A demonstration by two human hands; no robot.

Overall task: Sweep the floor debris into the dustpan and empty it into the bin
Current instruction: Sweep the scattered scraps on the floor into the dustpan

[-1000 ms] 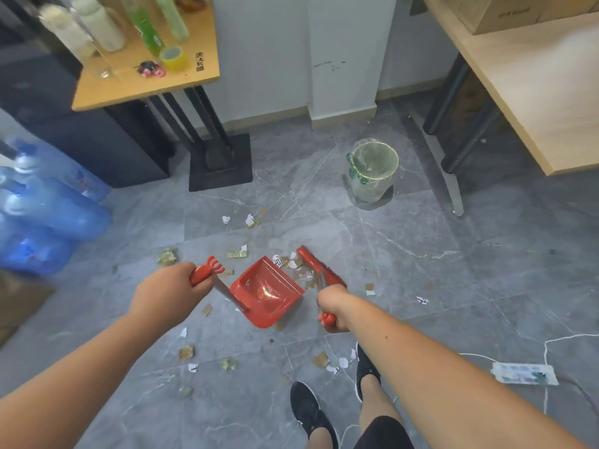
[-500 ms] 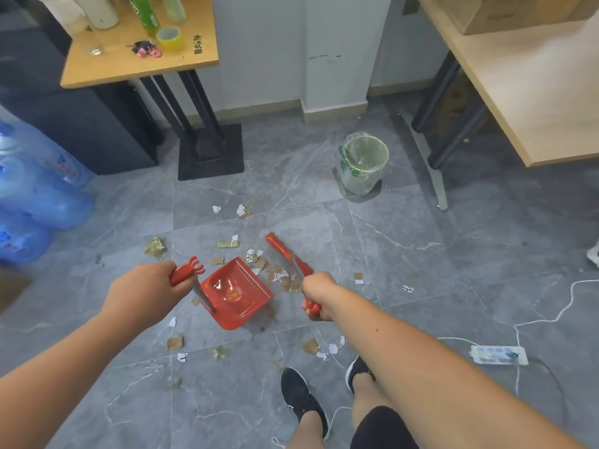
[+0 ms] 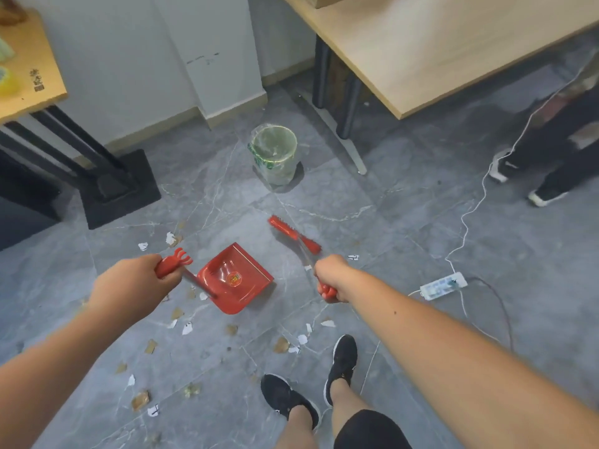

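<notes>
Since the earlier frame the brush head [image 3: 293, 234] has swung away from the mouth of the dustpan [image 3: 236, 277] and now lies beyond and to the right of it, apart from it, with a strip of bare floor [image 3: 405, 254] between them; the view has also turned to the right, bringing a second person's legs [image 3: 551, 157] into sight beside the large desk [image 3: 437, 43]. The left hand [image 3: 129, 286] grips the red handle top of the dustpan, its fingers [image 3: 152, 265] curled round the grip below the comb-shaped end, and a thin rod runs from there down to the pan. The pan sits low, just ahead of and to the right of that hand, with its open side turned toward the upper right; whether it touches the floor cannot be told. A round sticker shows inside the pan. The right hand [image 3: 332, 277] holds the red end of the brush handle, with fingers [image 3: 321, 273] closed round it; the shaft between hand and brush head is blurred. Paper scraps [image 3: 186, 328] lie scattered on the floor, mostly to the left of and nearer than the dustpan, around the person's black shoes [image 3: 288, 400]. The bin [image 3: 275, 157], lined with a clear bag, stands upright well beyond the dustpan, near the wall. A power strip [image 3: 444, 285] with a white cable lies on the floor to the right of the right hand.
</notes>
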